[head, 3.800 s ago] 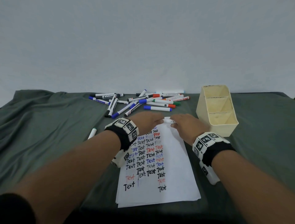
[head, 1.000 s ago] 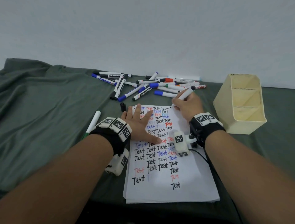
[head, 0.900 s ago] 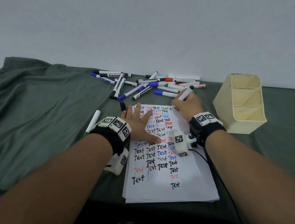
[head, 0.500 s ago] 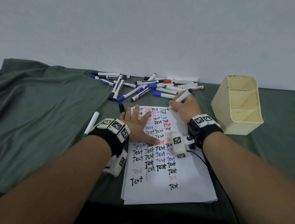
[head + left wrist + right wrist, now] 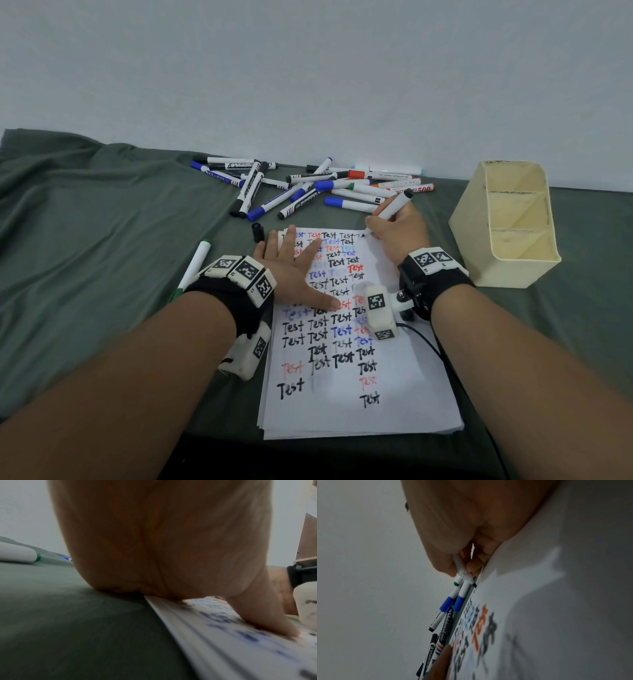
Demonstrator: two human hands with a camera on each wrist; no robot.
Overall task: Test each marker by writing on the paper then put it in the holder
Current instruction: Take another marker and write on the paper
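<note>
The right hand (image 5: 399, 236) pinches a white whiteboard marker with a black end (image 5: 394, 209), tip on the far right corner of the white paper stack (image 5: 394, 404); its long axis leans up and away to the right. The left hand (image 5: 291, 270) lies flat, fingers spread, pinning the sheet. Writing is under way; next, probably, recapping with the loose black cap (image 5: 257, 232), then the cream plastic holder (image 5: 507, 270) near the cloth's right edge.

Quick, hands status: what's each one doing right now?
Left hand: open, fingers spread flat, pressing down the paper.
Right hand: gripping the black marker, tip at the paper's top edge.
</note>
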